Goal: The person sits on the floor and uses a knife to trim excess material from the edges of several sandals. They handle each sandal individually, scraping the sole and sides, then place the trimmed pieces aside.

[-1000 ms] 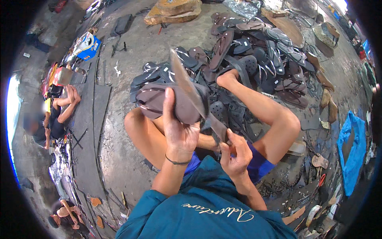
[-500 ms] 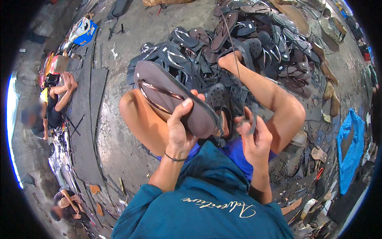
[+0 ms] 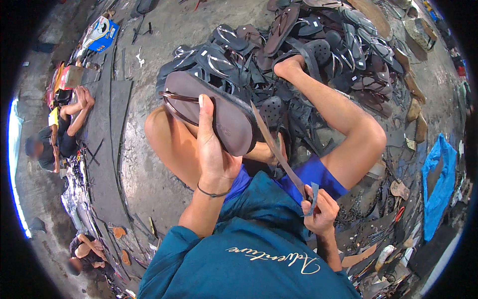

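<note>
My left hand (image 3: 215,157) is closed round the edge of a brown flip-flop (image 3: 230,127), with its thumb laid across the top of the sole near the strap. The shiny brown strap shows on the upper side; the fingers under the sole are hidden. In my right hand (image 3: 323,213) is a long knife (image 3: 277,149) with a thin, brownish blade that points up and to the left. Its tip stands close to the flip-flop's right edge; I cannot tell whether they touch. A short grey-blue strip (image 3: 313,199) sticks out at the right fingers, and the knife's handle is mostly hidden.
A large heap of black and brown flip-flops (image 3: 280,32) lies beyond my feet, around a dark clog with holes (image 3: 272,110). Flat dark sheets (image 3: 102,164) lie at left, near two other people. A blue bag (image 3: 438,199) and scattered scraps are at right.
My right hand has moved down toward my lap, and the knife has swung so its blade shows broadside. The flip-flop has tilted and shifted slightly left, with my left thumb now stretched upward.
</note>
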Demonstrator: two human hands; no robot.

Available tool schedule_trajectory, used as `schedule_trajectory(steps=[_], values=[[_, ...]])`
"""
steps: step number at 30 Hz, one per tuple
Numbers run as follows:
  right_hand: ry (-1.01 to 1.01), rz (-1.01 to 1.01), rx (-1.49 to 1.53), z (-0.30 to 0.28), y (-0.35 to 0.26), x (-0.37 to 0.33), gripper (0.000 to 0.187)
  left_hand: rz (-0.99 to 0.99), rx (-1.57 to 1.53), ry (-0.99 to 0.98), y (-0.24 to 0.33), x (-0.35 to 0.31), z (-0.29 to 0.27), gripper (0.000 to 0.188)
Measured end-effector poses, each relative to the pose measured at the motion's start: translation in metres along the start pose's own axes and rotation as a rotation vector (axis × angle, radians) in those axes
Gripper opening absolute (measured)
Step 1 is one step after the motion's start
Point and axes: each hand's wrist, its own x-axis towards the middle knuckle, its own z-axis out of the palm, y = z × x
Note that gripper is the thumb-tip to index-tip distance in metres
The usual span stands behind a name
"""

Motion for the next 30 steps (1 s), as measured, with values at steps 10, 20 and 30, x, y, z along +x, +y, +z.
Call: schedule_trajectory(steps=[10,20,30], values=[[0.009,-0.002,-0.071,-0.001,-0.004,-0.003,0.034,-0.043,0.023,-0.003,-0.002,0.002,-0.002,0.037],[-0.132,0.111,0.015,-0.005,-0.041,0.032,0.031,-0.071,0.22,-0.049,-0.011,-0.018,-0.062,0.043],[-0.201,0.106,0.125,0.034,-0.046,0.065,0.029,0.08,0.498,0.2,-0.017,-0.034,-0.069,0.035]])
